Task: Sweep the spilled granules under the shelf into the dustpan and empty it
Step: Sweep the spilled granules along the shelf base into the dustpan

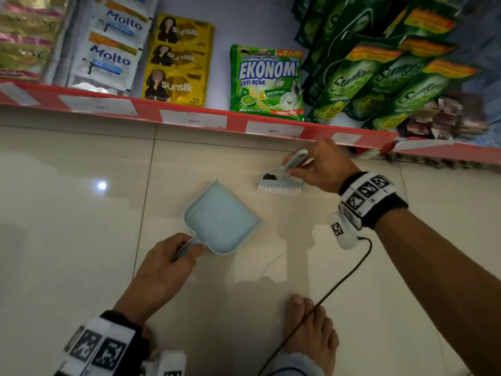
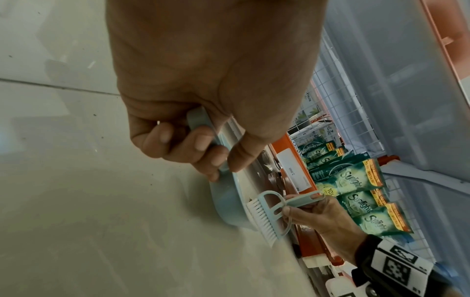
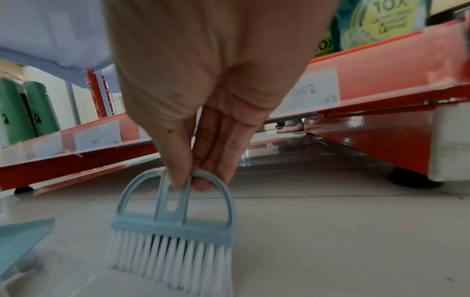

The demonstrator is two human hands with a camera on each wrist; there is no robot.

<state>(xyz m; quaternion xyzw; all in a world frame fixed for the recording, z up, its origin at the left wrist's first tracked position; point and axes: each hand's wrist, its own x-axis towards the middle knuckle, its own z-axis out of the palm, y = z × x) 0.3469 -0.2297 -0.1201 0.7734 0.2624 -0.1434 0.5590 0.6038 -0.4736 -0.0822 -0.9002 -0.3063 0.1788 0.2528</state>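
Note:
A pale blue dustpan (image 1: pixel 221 219) lies on the tiled floor with its mouth turned toward the shelf; no granules show inside it. My left hand (image 1: pixel 173 256) grips its short handle (image 2: pixel 203 128). My right hand (image 1: pixel 320 165) pinches the handle of a small blue brush (image 1: pixel 282 180) with white bristles (image 3: pixel 172 261), which stand on the floor near the shelf's front edge. A small heap of dark granules (image 1: pixel 269 176) shows through the brush frame, on the shelf side of the bristles. The brush is apart from the dustpan, to its upper right.
A red-edged bottom shelf (image 1: pixel 189 118) carries sachets and green detergent pouches (image 1: pixel 379 85). There is a low gap under the shelf (image 3: pixel 292 140), with shelf feet (image 3: pixel 412 178). My bare foot (image 1: pixel 311 329) and a black cable (image 1: pixel 339 280) are at the lower right.

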